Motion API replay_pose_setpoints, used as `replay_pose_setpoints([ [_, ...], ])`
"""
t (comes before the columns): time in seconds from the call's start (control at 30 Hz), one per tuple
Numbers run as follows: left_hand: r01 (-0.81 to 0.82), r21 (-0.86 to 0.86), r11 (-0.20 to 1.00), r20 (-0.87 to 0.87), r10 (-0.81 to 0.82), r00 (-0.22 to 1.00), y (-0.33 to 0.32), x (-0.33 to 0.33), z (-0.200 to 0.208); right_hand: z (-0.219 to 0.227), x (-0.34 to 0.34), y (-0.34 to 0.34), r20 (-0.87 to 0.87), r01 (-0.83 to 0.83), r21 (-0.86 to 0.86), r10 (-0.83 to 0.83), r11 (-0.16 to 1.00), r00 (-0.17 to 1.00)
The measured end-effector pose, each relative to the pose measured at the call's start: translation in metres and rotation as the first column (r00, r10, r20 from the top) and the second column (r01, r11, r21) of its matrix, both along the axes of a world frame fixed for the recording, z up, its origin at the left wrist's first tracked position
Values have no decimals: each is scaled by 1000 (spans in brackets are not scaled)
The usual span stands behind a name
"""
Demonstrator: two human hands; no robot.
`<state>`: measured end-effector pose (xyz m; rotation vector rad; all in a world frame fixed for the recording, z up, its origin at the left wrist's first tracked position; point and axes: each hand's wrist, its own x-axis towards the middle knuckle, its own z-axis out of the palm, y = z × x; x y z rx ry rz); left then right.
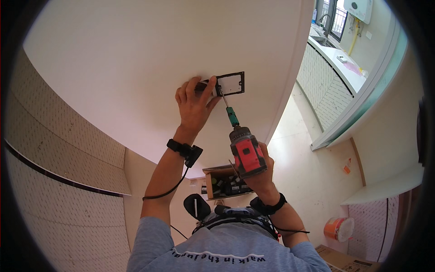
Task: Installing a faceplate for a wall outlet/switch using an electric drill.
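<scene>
A thin black rectangular frame (243, 84) lies against a large white panel (136, 68), with the panel's white surface showing through its right-hand opening. My left hand (194, 106) grips the frame's left end with bent fingers and thumb. Something dark and partly white sits between these fingers, mostly hidden. In my right hand (263, 174) is a red and black cordless drill (248, 154), pointed up at the frame. A green bit holder (232, 116) with a slim metal bit (224, 98) extends from its chuck. The bit's tip meets the frame's lower edge beside my left fingers.
Below the drill, an open cardboard box (217, 183) holds dark items. An orange and white bucket (339, 229) stands at the lower right near a flat carton (344, 260). Beyond the doorway are a kitchen counter (358, 79) and sink (322, 41). Cables hang from my wrist straps.
</scene>
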<state>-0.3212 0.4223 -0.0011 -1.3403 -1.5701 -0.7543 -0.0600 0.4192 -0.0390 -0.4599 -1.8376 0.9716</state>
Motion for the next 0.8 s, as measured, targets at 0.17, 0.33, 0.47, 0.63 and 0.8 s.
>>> replay_pose_setpoints([
  [0.17,-20,8,1000,-19,20,1000,3,-2,-1,0,-7,-3,18,37,92,-39,995,999],
  [0.33,-27,17,1000,-46,27,999,8,0,-4,-8,-14,-10,35,56,103,-60,993,998],
  [0.47,-19,31,999,-45,21,999,9,0,-3,-7,-15,-15,51,66,68,-70,996,996],
  [0.63,-30,12,999,-43,30,999,6,-1,-4,-6,-17,-21,41,62,-8,-61,998,997],
  [0.8,-48,14,999,-57,48,997,7,3,-2,-2,-16,-21,64,44,9,-44,999,997],
])
